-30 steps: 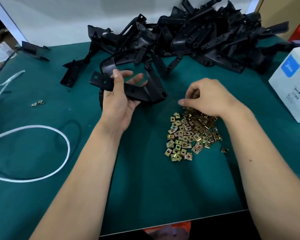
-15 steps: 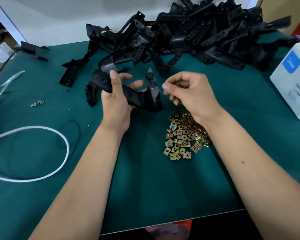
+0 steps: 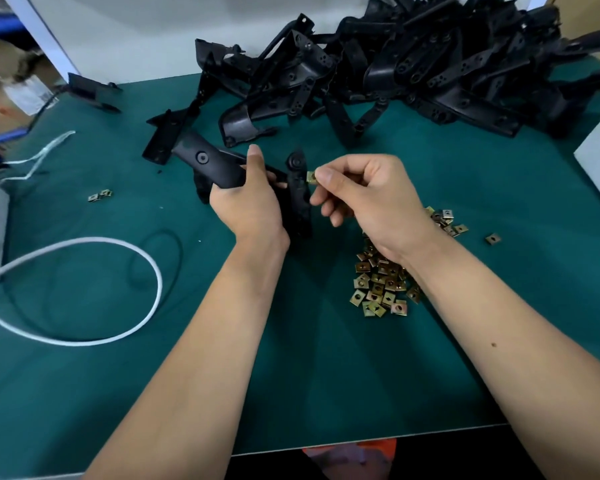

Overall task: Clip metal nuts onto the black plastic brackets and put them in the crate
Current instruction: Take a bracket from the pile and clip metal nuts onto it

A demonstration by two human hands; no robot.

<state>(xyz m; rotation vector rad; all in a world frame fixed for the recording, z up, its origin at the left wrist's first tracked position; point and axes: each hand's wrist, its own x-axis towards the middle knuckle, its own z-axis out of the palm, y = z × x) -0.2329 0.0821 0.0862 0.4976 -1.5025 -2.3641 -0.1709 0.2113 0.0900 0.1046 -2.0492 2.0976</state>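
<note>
Fingers (image 3: 329, 175) pinch nut (image 3: 311, 177) — left hand (image 3: 248, 202) grips bracket (image 3: 222, 166).

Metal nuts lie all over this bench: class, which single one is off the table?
The metal nut pinched in the right hand, held against the black bracket; all others lie on the mat.

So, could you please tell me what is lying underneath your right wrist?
The pile of metal nuts lies on the green mat under the right hand and wrist. The wrist covers the pile's middle, so nuts there cannot be seen.
</note>
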